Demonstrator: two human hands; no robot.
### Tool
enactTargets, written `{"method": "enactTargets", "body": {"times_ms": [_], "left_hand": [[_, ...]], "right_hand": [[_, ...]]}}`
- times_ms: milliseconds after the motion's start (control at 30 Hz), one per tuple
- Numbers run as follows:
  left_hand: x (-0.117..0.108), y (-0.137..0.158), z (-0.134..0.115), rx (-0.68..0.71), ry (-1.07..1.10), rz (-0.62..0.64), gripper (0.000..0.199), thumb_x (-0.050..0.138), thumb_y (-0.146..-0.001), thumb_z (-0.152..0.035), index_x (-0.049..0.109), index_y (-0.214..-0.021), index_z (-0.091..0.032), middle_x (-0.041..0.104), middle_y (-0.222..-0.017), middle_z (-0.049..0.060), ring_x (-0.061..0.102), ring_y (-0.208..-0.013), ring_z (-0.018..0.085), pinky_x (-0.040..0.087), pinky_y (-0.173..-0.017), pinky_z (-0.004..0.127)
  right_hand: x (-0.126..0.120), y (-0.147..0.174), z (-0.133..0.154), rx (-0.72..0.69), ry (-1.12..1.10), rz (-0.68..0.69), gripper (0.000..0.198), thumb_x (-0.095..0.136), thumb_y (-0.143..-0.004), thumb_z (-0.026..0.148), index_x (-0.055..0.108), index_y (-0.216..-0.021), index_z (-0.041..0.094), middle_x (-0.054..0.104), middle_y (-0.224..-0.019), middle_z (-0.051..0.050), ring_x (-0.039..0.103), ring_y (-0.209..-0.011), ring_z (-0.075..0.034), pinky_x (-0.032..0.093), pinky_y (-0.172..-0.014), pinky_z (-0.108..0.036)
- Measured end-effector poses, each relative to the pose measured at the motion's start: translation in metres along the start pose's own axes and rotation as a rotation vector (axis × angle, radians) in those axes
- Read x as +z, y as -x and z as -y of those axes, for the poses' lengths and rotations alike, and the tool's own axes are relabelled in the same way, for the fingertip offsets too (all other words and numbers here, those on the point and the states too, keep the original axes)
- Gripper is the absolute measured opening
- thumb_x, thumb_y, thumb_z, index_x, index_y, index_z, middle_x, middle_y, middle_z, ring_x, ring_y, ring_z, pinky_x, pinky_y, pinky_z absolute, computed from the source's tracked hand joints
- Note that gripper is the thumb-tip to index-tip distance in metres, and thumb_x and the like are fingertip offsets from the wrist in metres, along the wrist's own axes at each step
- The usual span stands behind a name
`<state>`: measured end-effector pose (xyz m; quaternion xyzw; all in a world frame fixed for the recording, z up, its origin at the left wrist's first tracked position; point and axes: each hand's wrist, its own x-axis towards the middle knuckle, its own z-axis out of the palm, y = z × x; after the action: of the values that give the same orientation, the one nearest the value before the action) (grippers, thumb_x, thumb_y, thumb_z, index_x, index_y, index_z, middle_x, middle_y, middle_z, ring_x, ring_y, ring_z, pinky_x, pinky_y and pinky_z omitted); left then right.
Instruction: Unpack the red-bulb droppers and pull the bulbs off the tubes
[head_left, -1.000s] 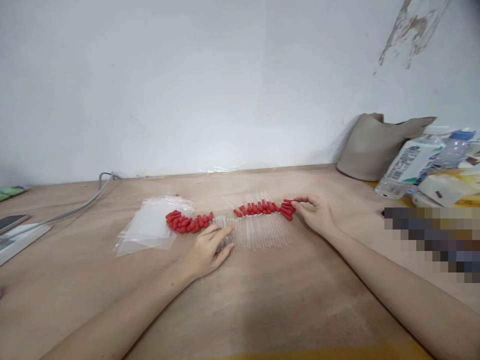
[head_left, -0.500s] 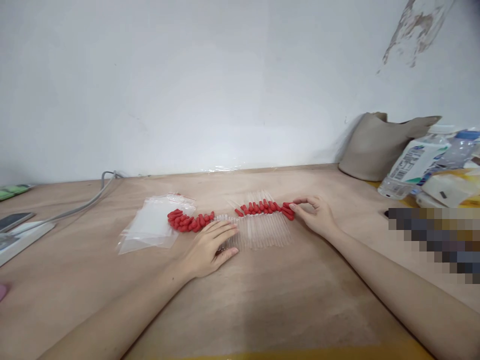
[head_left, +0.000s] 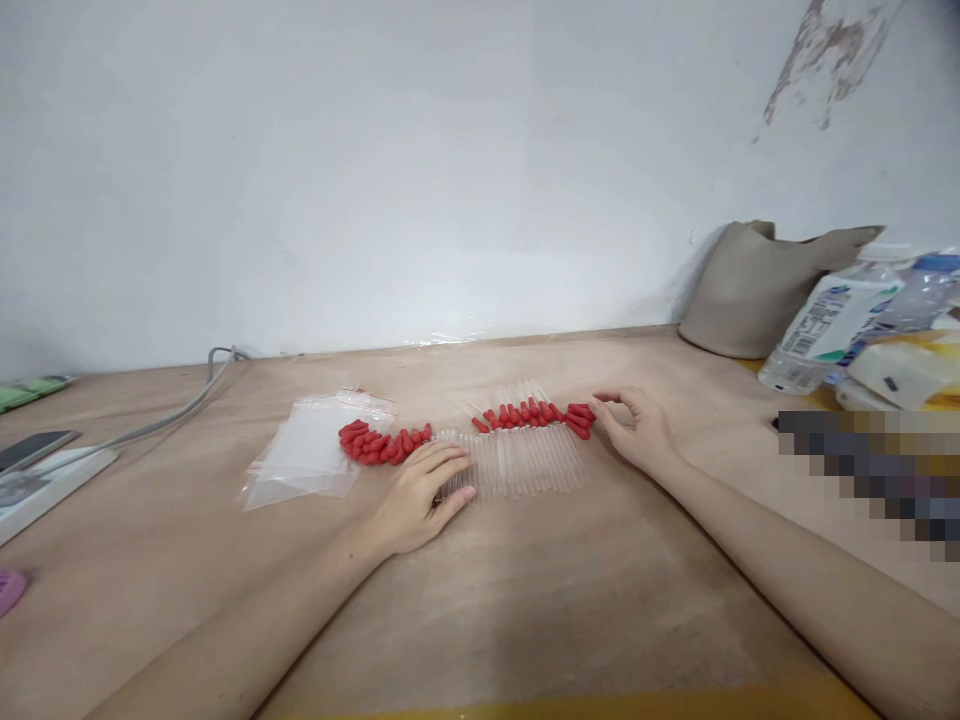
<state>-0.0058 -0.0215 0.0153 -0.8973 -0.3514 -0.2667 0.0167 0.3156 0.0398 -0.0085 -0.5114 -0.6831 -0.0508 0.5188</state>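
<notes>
A row of clear glass dropper tubes (head_left: 525,465) lies side by side on the table. Red rubber bulbs (head_left: 525,412) cap several of them along the far ends, and more thin tubes point away behind these bulbs. My left hand (head_left: 424,490) rests with its fingers stretched over the tubes at the left end, hiding part of them. At the right end of the row, my right hand (head_left: 630,428) has thumb and forefinger pinched at the outermost red bulb (head_left: 581,411). A curved cluster of red bulbs (head_left: 379,444) lies left of the tubes, partly on clear zip bags (head_left: 304,450).
At the left are a grey cable (head_left: 176,408), a white power strip (head_left: 56,490) and a dark phone (head_left: 37,450). A grey-brown bag (head_left: 742,290) and plastic bottles (head_left: 832,320) stand at the right by the wall. A pink object (head_left: 10,592) shows at the left edge.
The view has shifted slightly. Both hands keep nearly the same places, my left on the tubes and my right at the outermost red bulbs.
</notes>
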Motion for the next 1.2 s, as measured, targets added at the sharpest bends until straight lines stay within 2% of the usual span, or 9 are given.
{"method": "enactTargets", "body": {"times_ms": [100,200,367,500,700,800,900,1067,1200], "left_hand": [[0.001,0.0,-0.001,-0.004,0.007,-0.002,0.03,0.049,-0.084,-0.029,0.056,-0.112,-0.019,0.057,-0.116,0.009,0.05,-0.111,0.022,0.039,-0.098,0.044],[0.002,0.001,0.0,-0.005,0.008,-0.003,0.03,0.049,-0.085,-0.029,0.055,-0.112,-0.019,0.056,-0.117,0.009,0.049,-0.112,0.022,0.038,-0.098,0.044],[0.003,0.002,0.002,0.008,0.002,-0.004,0.03,0.049,-0.085,-0.028,0.055,-0.112,-0.018,0.056,-0.116,0.009,0.048,-0.112,0.022,0.038,-0.099,0.043],[0.004,0.001,0.001,0.024,0.014,-0.013,0.029,0.049,-0.085,-0.027,0.056,-0.111,-0.018,0.057,-0.115,0.009,0.049,-0.11,0.022,0.038,-0.098,0.043],[0.003,-0.001,-0.001,0.029,0.033,0.001,0.028,0.048,-0.085,-0.027,0.055,-0.111,-0.018,0.056,-0.114,0.009,0.049,-0.11,0.022,0.039,-0.097,0.043],[0.003,0.001,0.0,0.027,0.03,-0.015,0.029,0.048,-0.085,-0.026,0.054,-0.112,-0.018,0.055,-0.116,0.009,0.049,-0.111,0.022,0.039,-0.097,0.043],[0.004,0.002,0.0,0.028,0.003,-0.057,0.035,0.048,-0.085,-0.025,0.048,-0.12,-0.019,0.05,-0.123,0.01,0.044,-0.117,0.023,0.038,-0.099,0.043],[0.005,-0.001,-0.004,0.063,-0.107,-0.17,0.051,0.047,-0.085,-0.021,0.031,-0.134,-0.019,0.035,-0.137,0.011,0.032,-0.127,0.025,0.031,-0.104,0.046],[0.003,-0.003,-0.011,0.191,-0.205,-0.173,0.049,0.05,-0.084,-0.019,0.036,-0.131,-0.018,0.041,-0.134,0.011,0.034,-0.126,0.025,0.033,-0.103,0.045]], "right_hand": [[-0.003,-0.002,0.018,-0.108,0.146,0.021,0.021,0.052,-0.079,0.037,0.065,-0.079,0.02,0.065,-0.082,-0.004,0.055,-0.082,-0.019,0.036,-0.08,-0.035],[0.0,-0.009,0.04,-0.156,0.295,0.103,0.023,0.05,-0.081,0.035,0.066,-0.071,0.021,0.065,-0.085,-0.003,0.053,-0.085,-0.018,0.027,-0.086,-0.038],[0.021,-0.024,0.061,-0.108,0.537,0.249,0.03,0.047,-0.081,0.034,0.068,-0.065,0.02,0.064,-0.092,-0.006,0.048,-0.092,-0.023,0.018,-0.089,-0.047],[0.035,-0.026,0.063,-0.077,0.587,0.305,0.034,0.045,-0.081,0.034,0.067,-0.061,0.018,0.064,-0.084,-0.009,0.048,-0.088,-0.025,0.018,-0.088,-0.052],[0.039,-0.026,0.062,-0.088,0.467,0.201,0.031,0.047,-0.077,0.028,0.06,-0.052,0.018,0.065,-0.077,-0.009,0.049,-0.082,-0.026,0.019,-0.086,-0.054],[0.029,-0.026,0.063,-0.042,0.376,0.105,0.032,0.048,-0.078,0.032,0.057,-0.05,0.019,0.065,-0.072,-0.007,0.05,-0.079,-0.024,0.022,-0.084,-0.052],[0.011,-0.014,0.065,-0.052,0.248,0.081,0.029,0.05,-0.08,0.036,0.06,-0.059,0.02,0.065,-0.073,-0.006,0.051,-0.079,-0.022,0.026,-0.081,-0.045],[-0.011,0.025,0.075,-0.386,0.051,0.154,0.01,0.052,-0.082,0.025,0.061,-0.08,0.021,0.066,-0.078,-0.001,0.054,-0.081,-0.018,0.027,-0.088,-0.04],[-0.008,0.042,0.085,-0.536,-0.048,0.164,0.004,0.054,-0.08,0.019,0.058,-0.081,0.021,0.067,-0.075,0.001,0.055,-0.08,-0.016,0.029,-0.091,-0.039]]}}
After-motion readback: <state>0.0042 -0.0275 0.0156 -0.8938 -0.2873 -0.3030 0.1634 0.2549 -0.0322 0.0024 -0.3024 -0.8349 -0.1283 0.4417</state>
